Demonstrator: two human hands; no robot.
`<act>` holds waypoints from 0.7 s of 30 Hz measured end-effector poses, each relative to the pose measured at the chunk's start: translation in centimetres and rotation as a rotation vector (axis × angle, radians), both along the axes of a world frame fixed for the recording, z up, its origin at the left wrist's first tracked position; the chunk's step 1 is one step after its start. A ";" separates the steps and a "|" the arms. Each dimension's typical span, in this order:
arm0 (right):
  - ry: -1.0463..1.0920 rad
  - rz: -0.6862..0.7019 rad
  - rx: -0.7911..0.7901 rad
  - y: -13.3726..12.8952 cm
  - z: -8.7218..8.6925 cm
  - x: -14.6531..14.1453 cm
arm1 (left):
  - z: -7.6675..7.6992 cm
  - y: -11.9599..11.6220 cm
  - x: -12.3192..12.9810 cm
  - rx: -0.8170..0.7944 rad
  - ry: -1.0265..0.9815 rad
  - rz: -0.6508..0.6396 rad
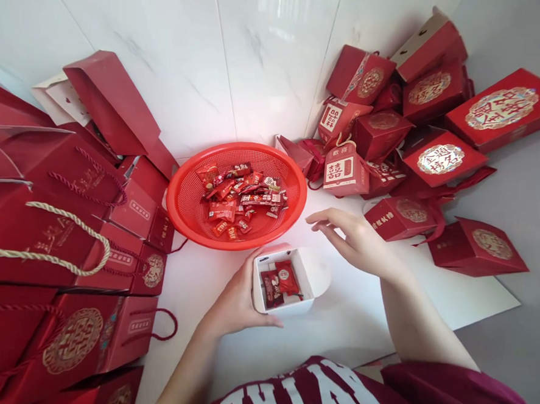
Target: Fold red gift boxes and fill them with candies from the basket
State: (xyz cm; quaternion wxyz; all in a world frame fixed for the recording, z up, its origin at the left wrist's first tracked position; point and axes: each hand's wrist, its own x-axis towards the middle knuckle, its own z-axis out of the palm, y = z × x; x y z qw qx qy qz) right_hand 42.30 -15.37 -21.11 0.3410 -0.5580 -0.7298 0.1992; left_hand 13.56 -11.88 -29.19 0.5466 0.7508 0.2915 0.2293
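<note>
Wrapped round the left side of an open box (pixel 305 273) is my left hand (pixel 239 298). The box has white inside walls, and a few red and dark red wrapped candies (pixel 287 278) lie in it. My right hand (pixel 345 237) hovers to the right of a red plastic basket (pixel 240 244), above the white table, touching neither box nor basket. Its fingers are bent and a little apart, with nothing visible between them. The basket, just behind the box, holds many small wrapped sweets (pixel 222 211).
Red gift boxes and bags with rope handles (pixel 77 336) stack up along the left. More red boxes (pixel 403 218) lie piled at the right. A white marbled tile wall (pixel 261 62) stands behind the basket. The white tabletop (pixel 188 353) spreads beneath.
</note>
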 end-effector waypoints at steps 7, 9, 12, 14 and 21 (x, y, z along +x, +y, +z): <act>0.204 0.076 -0.318 -5.8 -7.2 0.5 | -1.8 -3.7 -2.9 -0.364 -0.248 0.266; 0.317 0.130 -0.377 -6.8 -8.3 -0.3 | -1.9 -4.3 -3.1 -0.383 -0.213 0.277; 0.487 0.150 -0.360 -7.3 -8.8 -1.7 | -1.3 -4.9 -2.9 -0.233 -0.107 0.228; 0.565 0.149 -0.326 -7.1 -8.7 -2.7 | -0.5 -5.1 -2.6 -0.073 -0.081 0.186; 0.706 0.012 -0.281 -5.8 -8.5 -5.6 | 0.4 -5.2 -1.3 0.158 -0.003 0.150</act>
